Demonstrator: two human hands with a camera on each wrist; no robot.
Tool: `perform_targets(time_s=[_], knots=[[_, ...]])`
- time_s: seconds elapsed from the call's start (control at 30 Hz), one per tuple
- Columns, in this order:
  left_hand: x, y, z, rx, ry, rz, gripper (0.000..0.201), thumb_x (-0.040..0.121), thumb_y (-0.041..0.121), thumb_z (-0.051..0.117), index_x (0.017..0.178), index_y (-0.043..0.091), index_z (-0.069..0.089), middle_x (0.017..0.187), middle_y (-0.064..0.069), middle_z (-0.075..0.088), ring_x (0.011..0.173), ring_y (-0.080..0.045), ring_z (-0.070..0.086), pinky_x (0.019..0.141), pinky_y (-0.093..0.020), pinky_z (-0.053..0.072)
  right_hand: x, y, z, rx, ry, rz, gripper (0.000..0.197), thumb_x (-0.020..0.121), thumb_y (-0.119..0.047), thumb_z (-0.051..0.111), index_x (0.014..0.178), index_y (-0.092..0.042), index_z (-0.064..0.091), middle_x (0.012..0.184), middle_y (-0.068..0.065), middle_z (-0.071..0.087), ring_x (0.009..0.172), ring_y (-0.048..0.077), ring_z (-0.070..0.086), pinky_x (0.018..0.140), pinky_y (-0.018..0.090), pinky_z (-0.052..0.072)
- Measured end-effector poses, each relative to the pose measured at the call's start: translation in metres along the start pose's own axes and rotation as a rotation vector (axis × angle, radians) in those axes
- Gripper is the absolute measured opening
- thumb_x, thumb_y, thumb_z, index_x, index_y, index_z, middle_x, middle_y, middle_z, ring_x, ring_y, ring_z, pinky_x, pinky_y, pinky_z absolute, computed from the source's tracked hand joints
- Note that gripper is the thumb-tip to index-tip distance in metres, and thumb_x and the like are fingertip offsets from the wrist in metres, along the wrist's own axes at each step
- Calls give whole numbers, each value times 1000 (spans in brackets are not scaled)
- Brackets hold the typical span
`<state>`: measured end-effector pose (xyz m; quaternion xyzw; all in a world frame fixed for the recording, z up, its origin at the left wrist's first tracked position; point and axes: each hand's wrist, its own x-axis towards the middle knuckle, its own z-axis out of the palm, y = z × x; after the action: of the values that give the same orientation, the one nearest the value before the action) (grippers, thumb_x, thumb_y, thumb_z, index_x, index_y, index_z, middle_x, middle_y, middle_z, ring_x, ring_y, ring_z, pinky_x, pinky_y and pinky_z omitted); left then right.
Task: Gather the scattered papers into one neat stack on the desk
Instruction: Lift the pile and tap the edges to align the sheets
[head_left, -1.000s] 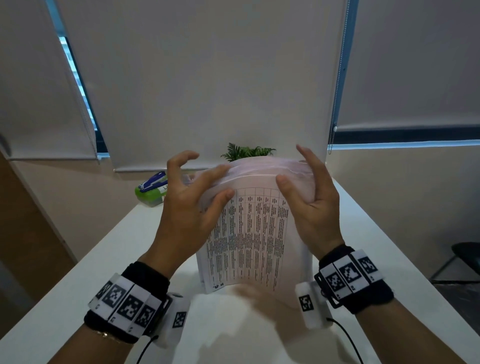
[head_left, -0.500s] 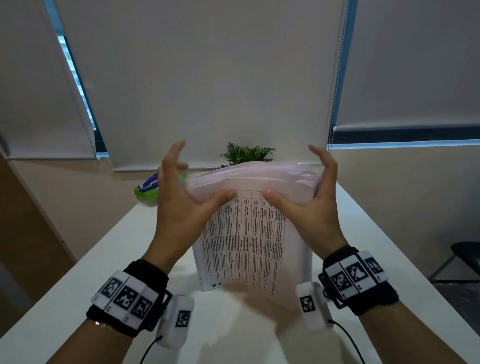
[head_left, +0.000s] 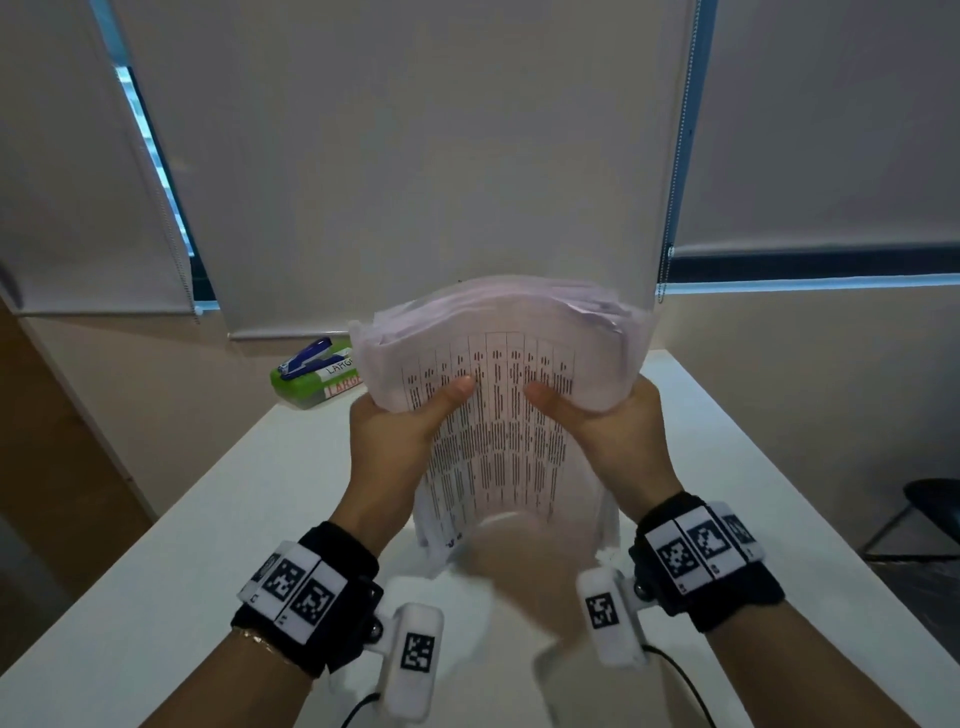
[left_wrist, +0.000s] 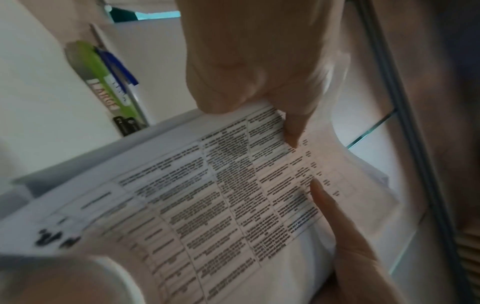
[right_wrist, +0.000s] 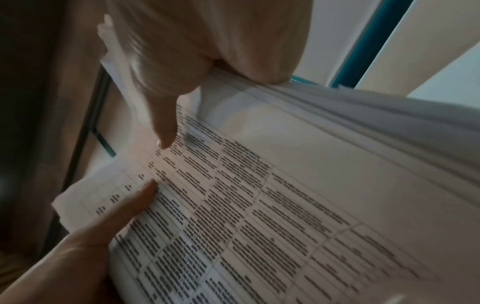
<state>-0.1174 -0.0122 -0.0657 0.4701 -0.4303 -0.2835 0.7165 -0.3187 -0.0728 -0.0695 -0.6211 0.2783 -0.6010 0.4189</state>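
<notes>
Paper stack (head_left: 498, 415) gripped by left hand (head_left: 395, 441), right hand (head_left: 618, 441); right-wrist view shows layered edges.

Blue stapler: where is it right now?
In the head view the blue stapler lies on top of a green box at the far left corner of the white desk, just left of the paper stack held in both hands.
</notes>
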Motion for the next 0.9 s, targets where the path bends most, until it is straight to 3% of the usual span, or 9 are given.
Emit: perform_targets(time_s=[0.17,0.27,0.37,0.5,0.57,0.63,0.7,0.77,0.9], knots=[[-15,-36,-8,176,-111,-196,28,86,13,86,111,23,79,102,7,84,90,-10,81,84,-36,65,-20,29,-5,-58,-26,131,37,79,-17,90,113,-18,76,102,-5,81,94,7,78,81,30,65],[-14,-42,-12,205,-143,-215,30,85,12,87,112,23,79,103,8,84,91,-9,81,76,-27,63,-19,32,-6,-44,17,154,27,83,-15,87,107,-22,76,97,-6,81,88,4,77,79,26,65],[-10,-34,-21,253,-224,-225,34,85,14,88,118,19,79,108,7,83,97,-10,80,78,-22,62,-12,27,-12,-3,75,140,28,82,-11,87,108,-14,77,96,-1,81,87,7,78,72,23,64],[-7,-36,-40,204,-188,-280,35,85,15,88,118,10,78,110,-3,82,102,-22,78,99,-45,61,-3,19,-20,265,233,203,35,80,-6,87,112,-5,75,106,10,81,97,26,79,86,46,64],[-12,-37,-36,-11,-154,-376,35,88,9,83,121,5,74,118,-12,80,105,-26,77,109,-49,55,-3,16,-15,482,258,266,40,83,-1,83,121,-1,71,116,16,77,107,35,76,94,55,59],[-18,-31,-20,-266,-172,-448,36,93,6,75,128,9,70,129,-15,76,110,-27,77,110,-49,54,-6,17,-5,616,256,322,45,86,1,78,130,-3,66,123,17,75,111,38,73,95,60,57],[-20,-24,-1,-430,-222,-432,45,96,5,70,139,15,64,136,-15,72,122,-32,72,104,-51,58,-11,19,6,680,224,362,48,88,0,76,134,-8,64,126,16,74,114,37,72,95,62,56],[-19,-20,7,-448,-234,-388,49,97,4,70,144,16,62,137,-15,72,125,-34,71,99,-52,60,-14,21,7,697,191,387,48,89,-2,75,135,-11,65,127,14,74,116,36,71,98,62,55],[-4,-11,-14,-307,-273,-292,47,98,-1,66,144,8,62,138,-17,71,127,-38,69,107,-58,54,-3,16,-34,658,99,342,53,91,-1,68,142,-8,58,134,16,70,124,37,66,102,53,56]])
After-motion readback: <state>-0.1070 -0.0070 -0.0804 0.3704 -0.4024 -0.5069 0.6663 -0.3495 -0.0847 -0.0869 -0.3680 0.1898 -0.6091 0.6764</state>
